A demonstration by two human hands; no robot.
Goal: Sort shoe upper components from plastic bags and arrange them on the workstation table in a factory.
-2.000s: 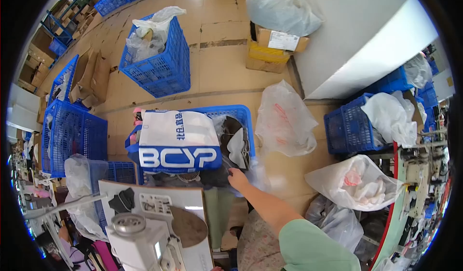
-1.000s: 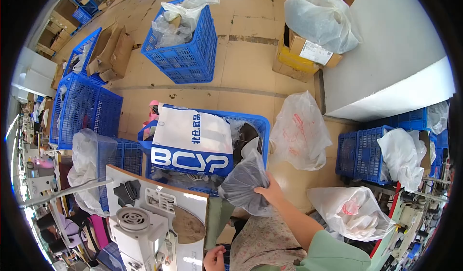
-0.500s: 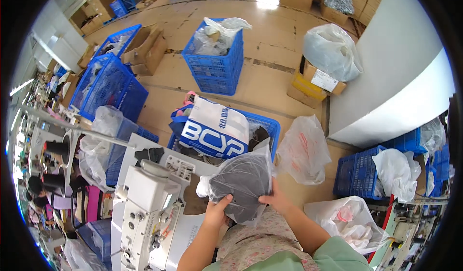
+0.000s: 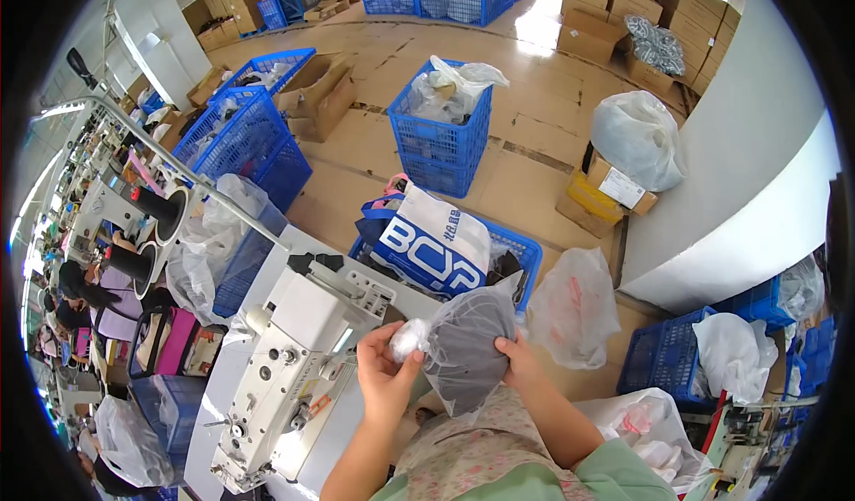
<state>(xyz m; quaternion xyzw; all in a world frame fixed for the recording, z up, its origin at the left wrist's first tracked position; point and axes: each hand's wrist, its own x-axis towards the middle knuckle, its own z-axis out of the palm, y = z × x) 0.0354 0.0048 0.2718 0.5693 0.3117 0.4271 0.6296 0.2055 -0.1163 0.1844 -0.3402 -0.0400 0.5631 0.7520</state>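
Thin glossy plastic bag (image 4: 468,345); smooth white enamelled sewing machine (image 4: 289,358); blue plastic-mesh crate (image 4: 441,136).

A white sewing machine (image 4: 294,372) sits on the pale work table (image 4: 334,452); blue crates (image 4: 441,131) stand on the cardboard-covered floor (image 4: 525,171).

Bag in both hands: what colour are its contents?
Dark grey, inside a clear plastic bag; the head view shows it best.

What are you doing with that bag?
A person sits at a white sewing machine and holds a clear plastic bag of dark fabric up with both hands. The left hand pinches the bag's bunched top and the right hand grips its side. A blue crate stands just behind.
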